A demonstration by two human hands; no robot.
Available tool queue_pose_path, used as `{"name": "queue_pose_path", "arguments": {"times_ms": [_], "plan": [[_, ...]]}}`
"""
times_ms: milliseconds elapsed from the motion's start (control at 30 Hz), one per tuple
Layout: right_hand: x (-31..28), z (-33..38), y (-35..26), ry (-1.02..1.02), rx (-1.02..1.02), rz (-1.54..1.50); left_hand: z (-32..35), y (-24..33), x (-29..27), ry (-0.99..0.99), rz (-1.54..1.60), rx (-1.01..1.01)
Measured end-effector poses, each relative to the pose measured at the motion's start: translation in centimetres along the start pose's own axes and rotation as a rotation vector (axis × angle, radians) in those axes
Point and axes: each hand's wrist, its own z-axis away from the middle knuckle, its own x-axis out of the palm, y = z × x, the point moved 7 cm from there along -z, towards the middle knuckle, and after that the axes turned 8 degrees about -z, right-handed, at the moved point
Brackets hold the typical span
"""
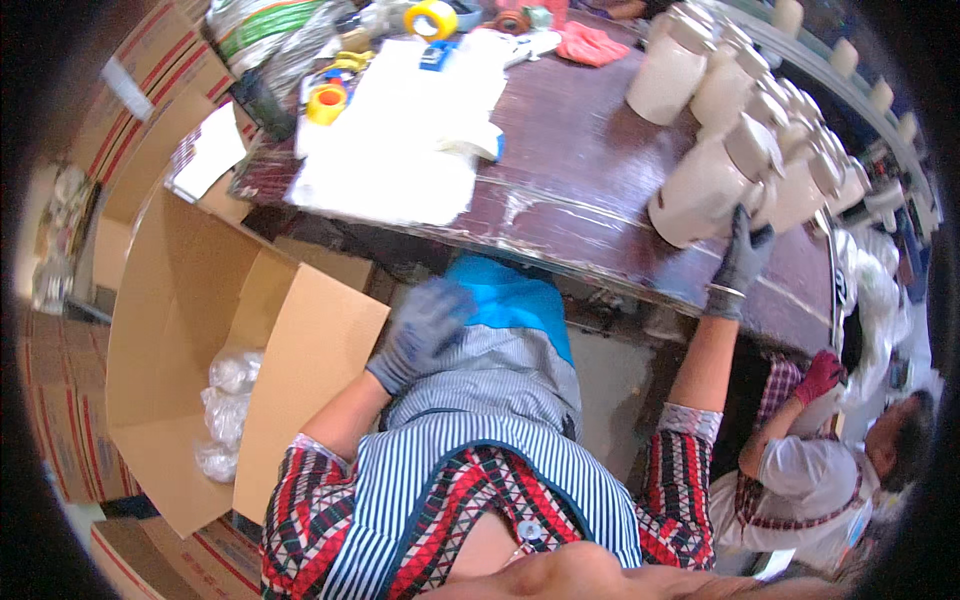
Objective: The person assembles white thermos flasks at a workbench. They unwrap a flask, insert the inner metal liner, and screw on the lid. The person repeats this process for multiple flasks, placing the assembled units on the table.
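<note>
at the table [585, 170], right hand [742, 262] touching a cream jug [698, 195], perhaps steadying it; left hand [428, 330] over the apron [515, 365]; finger closure indeterminable for both.

A scuffed maroon table [575, 150] stands over pale grey floor [608, 405].

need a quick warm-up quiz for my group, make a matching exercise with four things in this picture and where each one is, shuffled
1. right hand
2. left hand
3. open cardboard box
4. pinkish-red cloth

A. toward the far side of the table
B. in front of the striped apron
C. at a cream jug
D. around clear plastic bundles

Pairs: 1-C, 2-B, 3-D, 4-A
</note>
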Motion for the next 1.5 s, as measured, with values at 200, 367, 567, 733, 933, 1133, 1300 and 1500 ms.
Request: {"name": "queue_pose_path", "arguments": {"times_ms": [200,367,567,733,933,1133,1300,1500], "plan": [[-1.7,-1.1,2.2,0.023,0.165,0.114,1.6,2.6,3.4,-0.175,0.189,0.093],[-1.3,0.8,0.5,-0.064,0.093,0.038,-3.6,3.2,-0.2,-0.021,0.158,0.084],[1.1,3.4,-1.5,-0.137,0.152,-0.062,-7.7,2.3,-1.9,0.051,0.139,0.097],[3.8,4.2,-1.6,-0.261,0.108,-0.109,-9.2,0.4,-3.0,0.068,0.122,0.046],[13.7,6.7,-2.6,-0.357,0.137,-0.139,-6.4,-7.4,-5.6,0.155,0.094,-0.2],[14.9,10.1,-8.0,-0.134,-0.33,0.208,-5.5,-22.2,-11.4,0.092,-0.159,-0.324],[20.3,19.1,-9.3,-0.613,-0.559,0.554,-8.0,-28.3,-6.0,-0.404,-0.07,-0.233],[25.0,26.4,-2.0,-1.078,-0.215,0.52,-8.5,-34.2,-1.8,-0.422,0.184,-0.606]]}}
